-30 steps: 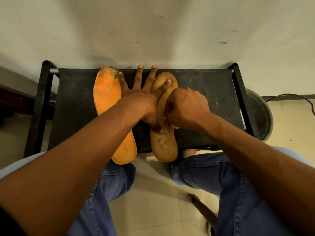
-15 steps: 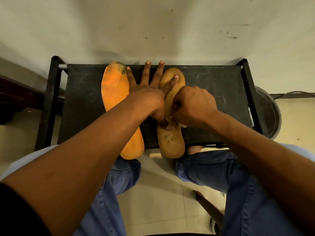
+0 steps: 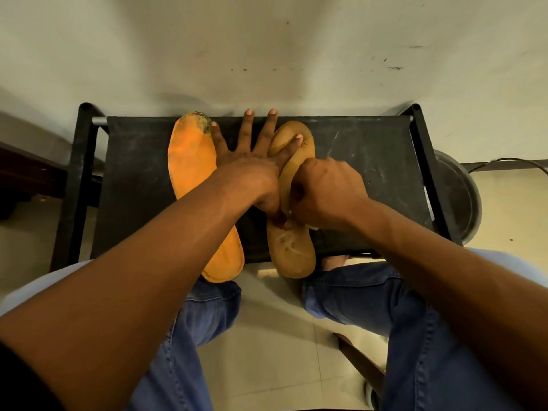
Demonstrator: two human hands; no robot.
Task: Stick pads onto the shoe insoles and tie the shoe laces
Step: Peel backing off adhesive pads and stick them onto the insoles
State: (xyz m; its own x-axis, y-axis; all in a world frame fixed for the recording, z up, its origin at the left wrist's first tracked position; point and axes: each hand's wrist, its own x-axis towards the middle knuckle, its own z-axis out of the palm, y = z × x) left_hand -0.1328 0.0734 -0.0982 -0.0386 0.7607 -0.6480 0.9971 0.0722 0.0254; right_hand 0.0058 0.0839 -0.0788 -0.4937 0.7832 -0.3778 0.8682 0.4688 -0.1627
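My left hand [image 3: 252, 173] lies flat on the black fabric-topped metal-framed stand [image 3: 355, 161], fingers spread wide and straight toward the far edge. My forefinger stretches across the toe of the tan, worn foam insole [image 3: 292, 253] and my thumb presses down on its middle, holding it flat. My right hand [image 3: 327, 192] is curled into a loose fist over the middle of that same insole, knuckles up; the fingertips are tucked under and seem to pinch something small and pale at the insole's surface, but I cannot tell just what it is. The tan insole lies lengthwise near the middle of the stand, its heel hanging over the near edge above my knees. The bright orange foam insole [image 3: 191, 161] lies just left of my left hand, partly under my forearm, its dirty toe at the far edge and its heel also past the near edge. My blue jeans [image 3: 370, 307] show below, over a pale tiled floor [image 3: 267, 336].
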